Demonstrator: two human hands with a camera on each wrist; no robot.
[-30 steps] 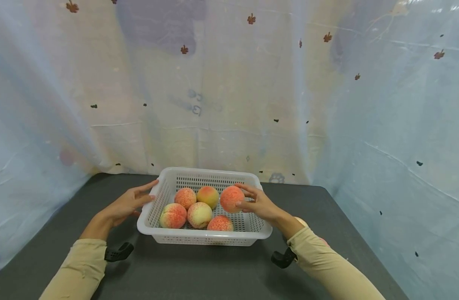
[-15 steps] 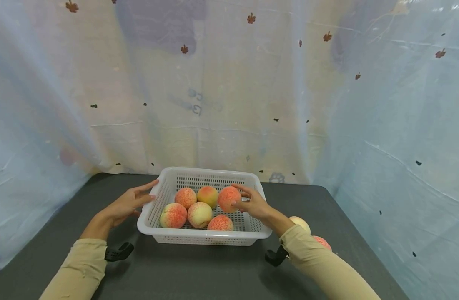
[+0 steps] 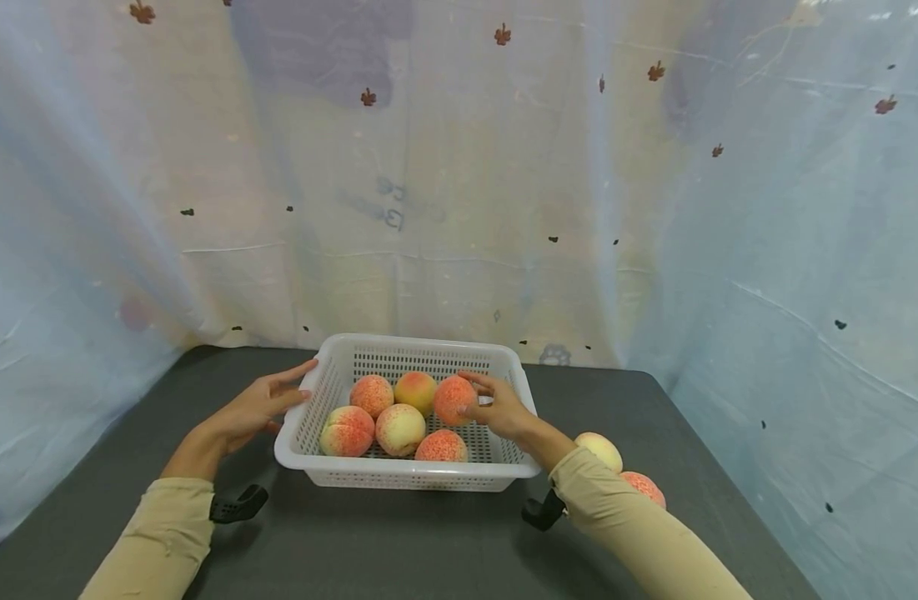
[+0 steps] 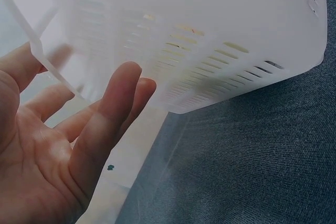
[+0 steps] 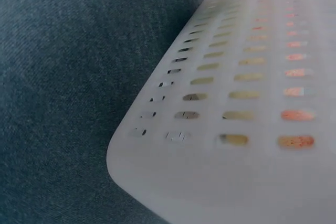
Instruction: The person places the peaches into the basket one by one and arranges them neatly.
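Note:
A white slotted plastic basket (image 3: 421,477) stands on the dark table with several peaches in it. My left hand (image 3: 258,407) holds its left rim; in the left wrist view, fingers (image 4: 116,98) lie against the outer wall. Over the basket's right half my right hand (image 3: 504,410) grips a red speckled peach (image 3: 453,402) between thumb and fingers. Beside that one sits a yellow-orange peach (image 3: 415,392). A pale peach (image 3: 400,430) and a red speckled peach (image 3: 441,446) lie nearer the front. The right wrist view shows only basket wall (image 5: 220,182) and cloth, without the hand.
Two more peaches, a pale one (image 3: 599,451) and a reddish one (image 3: 643,488), lie on the table (image 3: 398,550) beside my right forearm. A patterned curtain (image 3: 459,208) hangs behind and at both sides. Each wrist carries a black camera mount (image 3: 238,504).
My right hand has moved slightly left with the red peach, closer to the yellow-orange one. The two peaches by the right forearm have come into fuller view. The left hand stays at the rim.

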